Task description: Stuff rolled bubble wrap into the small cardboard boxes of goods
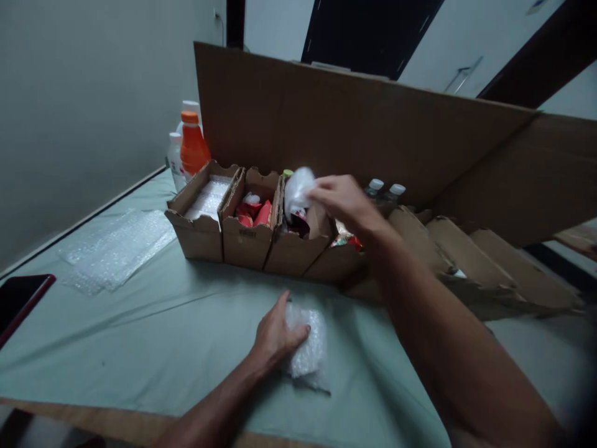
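My left hand (275, 333) lies on the cloth with its thumb across a small bubble-wrap packet (311, 348), gripping its left side. What is inside the packet cannot be made out. Over the third cardboard bin (291, 253), my right hand (342, 196) pinches a clear crumpled plastic bag (298, 190). The bag is at the bin's opening, and a dark red and white item (298, 222) shows just below it. To the left, one bin (200, 239) holds bubble-wrap pieces and another bin (245, 246) holds red packets (261, 213).
Flat bubble-wrap sheets (125, 246) and a phone (23, 298) lie at the left. An orange bottle (193, 146) stands behind the bins. More cardboard bins (471, 255) continue rightward. A tall cardboard panel (349, 124) rises along the back. Pale green cloth (153, 348) covers the table.
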The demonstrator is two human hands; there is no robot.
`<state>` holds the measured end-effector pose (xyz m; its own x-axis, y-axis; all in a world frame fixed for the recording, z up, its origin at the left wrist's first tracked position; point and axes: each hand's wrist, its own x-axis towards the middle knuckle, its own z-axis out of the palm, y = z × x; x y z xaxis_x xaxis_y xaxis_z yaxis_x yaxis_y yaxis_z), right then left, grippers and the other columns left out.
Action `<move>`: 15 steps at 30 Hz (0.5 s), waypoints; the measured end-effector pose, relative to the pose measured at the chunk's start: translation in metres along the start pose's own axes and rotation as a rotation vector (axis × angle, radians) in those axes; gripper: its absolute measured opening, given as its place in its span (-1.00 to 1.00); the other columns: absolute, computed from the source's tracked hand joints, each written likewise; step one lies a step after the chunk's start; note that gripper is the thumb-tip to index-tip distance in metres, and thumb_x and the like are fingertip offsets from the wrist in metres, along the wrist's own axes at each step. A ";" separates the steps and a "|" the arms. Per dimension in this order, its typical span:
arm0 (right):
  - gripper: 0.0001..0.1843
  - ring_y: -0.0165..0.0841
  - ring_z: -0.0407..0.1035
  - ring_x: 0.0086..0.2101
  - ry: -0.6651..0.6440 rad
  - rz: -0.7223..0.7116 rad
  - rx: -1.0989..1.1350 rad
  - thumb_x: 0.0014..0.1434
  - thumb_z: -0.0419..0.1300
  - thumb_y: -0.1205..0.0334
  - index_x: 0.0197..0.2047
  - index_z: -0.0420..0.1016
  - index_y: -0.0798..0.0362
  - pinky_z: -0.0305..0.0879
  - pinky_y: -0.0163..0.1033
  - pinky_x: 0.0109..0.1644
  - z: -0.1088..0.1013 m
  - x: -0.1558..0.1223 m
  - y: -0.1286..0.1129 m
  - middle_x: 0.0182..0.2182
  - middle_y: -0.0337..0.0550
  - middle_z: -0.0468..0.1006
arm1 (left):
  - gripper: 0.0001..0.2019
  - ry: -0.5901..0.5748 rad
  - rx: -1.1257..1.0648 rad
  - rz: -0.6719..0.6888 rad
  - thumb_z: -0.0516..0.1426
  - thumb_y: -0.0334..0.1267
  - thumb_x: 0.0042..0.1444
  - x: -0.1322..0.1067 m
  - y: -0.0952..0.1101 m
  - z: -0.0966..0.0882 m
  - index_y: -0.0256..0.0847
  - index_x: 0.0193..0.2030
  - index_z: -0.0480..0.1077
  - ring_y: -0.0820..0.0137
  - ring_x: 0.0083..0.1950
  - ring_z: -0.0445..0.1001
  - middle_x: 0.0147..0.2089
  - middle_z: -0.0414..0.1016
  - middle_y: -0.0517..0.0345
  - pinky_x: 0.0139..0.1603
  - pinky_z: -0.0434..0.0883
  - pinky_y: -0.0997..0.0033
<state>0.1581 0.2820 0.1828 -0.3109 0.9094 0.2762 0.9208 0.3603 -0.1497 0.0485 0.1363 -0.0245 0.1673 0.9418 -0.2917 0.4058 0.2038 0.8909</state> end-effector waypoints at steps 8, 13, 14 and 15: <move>-0.93 -0.05 0.50 -0.12 0.018 -0.056 -0.118 0.16 0.18 0.26 -0.37 0.46 -0.01 0.30 0.05 -0.04 0.008 -0.200 -0.002 -0.08 0.02 0.63 | -0.20 -0.017 -0.248 0.064 0.03 0.18 0.24 -0.003 -0.003 -0.009 -0.31 0.46 0.06 0.08 0.40 0.28 0.40 0.29 -0.18 0.40 0.17 0.18; -0.79 -0.09 0.48 -0.11 -0.297 -0.140 -0.051 0.08 0.22 0.37 -0.16 0.49 0.04 0.31 0.03 0.04 0.081 -0.243 -0.029 -0.16 0.04 0.62 | -0.04 -0.078 -0.280 0.074 0.28 0.07 0.01 -0.002 -0.004 -0.014 -0.36 0.45 0.03 0.07 0.28 0.40 0.31 0.38 -0.23 0.31 0.29 0.18; -0.76 -0.08 0.47 -0.08 -0.318 -0.171 -0.002 0.09 0.25 0.33 -0.12 0.50 0.04 0.31 0.04 0.06 0.081 -0.244 -0.028 -0.13 0.03 0.62 | -0.07 -0.086 -0.266 0.070 0.30 0.02 -0.02 -0.002 -0.003 -0.014 -0.35 0.42 0.09 0.08 0.22 0.45 0.25 0.44 -0.19 0.25 0.34 0.20; -0.74 -0.08 0.47 -0.06 -0.333 -0.204 0.050 0.09 0.27 0.28 -0.10 0.50 0.02 0.31 0.04 0.07 0.074 -0.243 -0.023 -0.10 0.01 0.62 | -0.14 -0.087 -0.251 0.069 0.30 -0.02 -0.03 -0.002 -0.002 -0.015 -0.33 0.37 0.16 0.11 0.15 0.48 0.17 0.49 -0.14 0.19 0.39 0.23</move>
<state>0.1946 0.0683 0.0486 -0.5533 0.8328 -0.0169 0.8221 0.5427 -0.1721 0.0340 0.1381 -0.0211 0.2678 0.9315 -0.2460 0.1574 0.2096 0.9650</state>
